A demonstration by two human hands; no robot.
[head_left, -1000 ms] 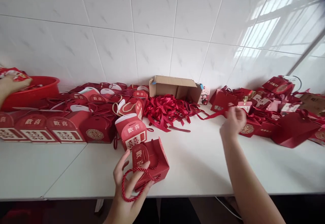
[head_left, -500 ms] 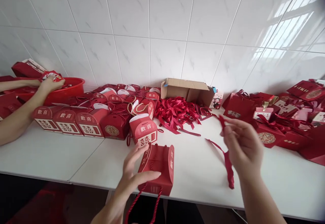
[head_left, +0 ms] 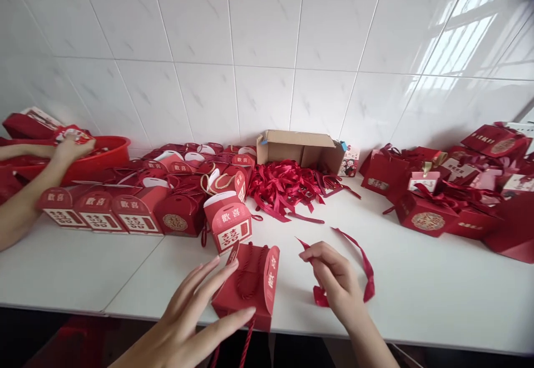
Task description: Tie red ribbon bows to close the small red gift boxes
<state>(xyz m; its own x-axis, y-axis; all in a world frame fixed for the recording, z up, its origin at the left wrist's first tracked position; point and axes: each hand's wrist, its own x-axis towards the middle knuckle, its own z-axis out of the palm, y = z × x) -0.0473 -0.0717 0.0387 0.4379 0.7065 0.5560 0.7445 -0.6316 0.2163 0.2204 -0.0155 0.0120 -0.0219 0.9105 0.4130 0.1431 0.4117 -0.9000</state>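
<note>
A red gift box [head_left: 250, 279] with rounded end flaps and twisted cord handles stands at the front edge of the table; one cord hangs over the edge. My left hand [head_left: 200, 307] is open beside it, fingers spread, the thumb over its near side. To the right, my right hand [head_left: 336, 276] pinches one end of a red ribbon [head_left: 362, 257], whose tip pokes out past the fingers. The rest of that ribbon loops behind the hand along the white tabletop. Another box [head_left: 231, 226] with white and gold lettering stands just behind the first one.
Rows of red boxes [head_left: 136, 215] fill the left. A pile of red ribbons [head_left: 287, 187] spills from a cardboard box [head_left: 292, 144] at the wall. Finished-looking red boxes [head_left: 425, 212] crowd the right. At far left, another person's hands [head_left: 69, 154] hold packets over a red basin [head_left: 112, 154].
My right hand has moved left and closer to the box, drawing the ribbon end along. My left hand has shifted slightly left and down, fingers still spread. The view has moved a little.
</note>
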